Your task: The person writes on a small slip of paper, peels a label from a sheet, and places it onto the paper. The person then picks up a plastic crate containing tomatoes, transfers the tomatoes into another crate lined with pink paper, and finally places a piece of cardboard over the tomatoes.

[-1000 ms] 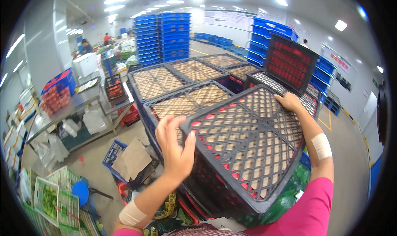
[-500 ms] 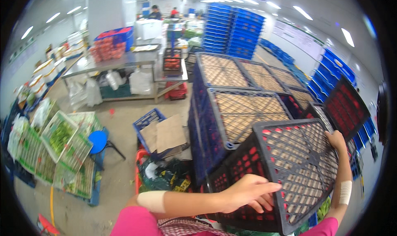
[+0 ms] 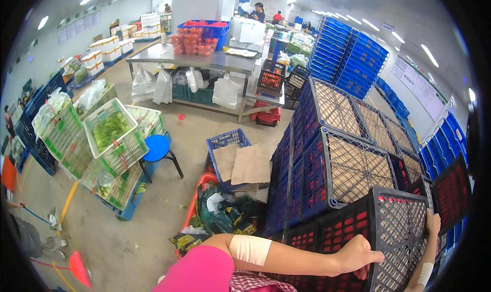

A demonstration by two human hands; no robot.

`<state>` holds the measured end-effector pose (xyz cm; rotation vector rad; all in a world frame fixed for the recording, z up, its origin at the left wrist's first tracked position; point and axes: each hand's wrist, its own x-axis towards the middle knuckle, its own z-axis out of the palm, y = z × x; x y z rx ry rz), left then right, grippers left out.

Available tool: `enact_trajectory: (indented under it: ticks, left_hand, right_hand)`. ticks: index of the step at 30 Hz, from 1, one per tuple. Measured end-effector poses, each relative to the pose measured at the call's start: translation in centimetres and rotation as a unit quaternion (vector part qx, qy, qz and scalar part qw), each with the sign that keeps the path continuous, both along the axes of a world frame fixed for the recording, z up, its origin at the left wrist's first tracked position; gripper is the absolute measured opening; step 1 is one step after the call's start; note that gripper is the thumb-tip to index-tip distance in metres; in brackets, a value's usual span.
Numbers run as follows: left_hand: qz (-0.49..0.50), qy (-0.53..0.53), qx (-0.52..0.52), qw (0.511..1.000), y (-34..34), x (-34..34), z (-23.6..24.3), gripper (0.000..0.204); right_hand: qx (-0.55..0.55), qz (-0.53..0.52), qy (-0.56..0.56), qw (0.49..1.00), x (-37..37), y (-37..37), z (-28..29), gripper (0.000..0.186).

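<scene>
A black plastic crate (image 3: pixel 396 235) with a lattice face is between my hands at the lower right. Pale material shows behind its lattice, and red shows through its side slots. My left hand (image 3: pixel 356 257) is closed on the crate's near left edge, fingers curled round it. On the opposite edge my right hand (image 3: pixel 433 223) grips the rim, partly cut off by the crate. Just beyond stand stacked dark blue crates (image 3: pixel 358 164) with similar lattice tops over tan sheets. Another black crate with red inside (image 3: pixel 450 192) stands tilted past my right hand.
To the left, an orange bin (image 3: pixel 190 202) holds dark plastic bags, beside a blue crate with brown cardboard (image 3: pixel 249 165). A blue stool (image 3: pixel 156 147) stands near green-white vegetable crates (image 3: pixel 110 128). Behind are a steel table (image 3: pixel 209 60) and tall blue crate stacks (image 3: pixel 353 51).
My view has swung left, so the surroundings shift rightward in the picture. Both hands keep hold of the black crate, which now sits lower and farther right in view.
</scene>
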<state>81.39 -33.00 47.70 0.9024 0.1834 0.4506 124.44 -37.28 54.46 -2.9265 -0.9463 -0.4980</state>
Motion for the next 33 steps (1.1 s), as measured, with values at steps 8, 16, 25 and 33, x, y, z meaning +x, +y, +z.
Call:
enact_trajectory:
  ticks: [8,16,25,33]
  left_hand:
    - [-0.03,-0.018,0.001,0.999,-0.2,0.0,0.3,0.037]
    - [-0.027,-0.027,-0.016,0.999,0.5,-0.7,-0.3,0.039]
    - [-0.012,-0.068,-0.018,0.997,-0.2,-3.5,-1.3,0.032]
    - [0.089,-0.17,0.042,0.98,0.2,-7.3,-3.1,0.017]
  right_hand:
    - [0.097,0.01,-0.038,0.994,8.8,-2.3,-1.3,0.081]
    - [0.057,0.028,0.05,0.997,0.2,-0.3,2.7,0.076]
    - [0.023,0.038,-0.068,0.997,-2.5,-0.3,8.6,0.05]
    - [-0.007,0.013,-0.128,0.992,-10.0,-0.1,14.2,0.08]
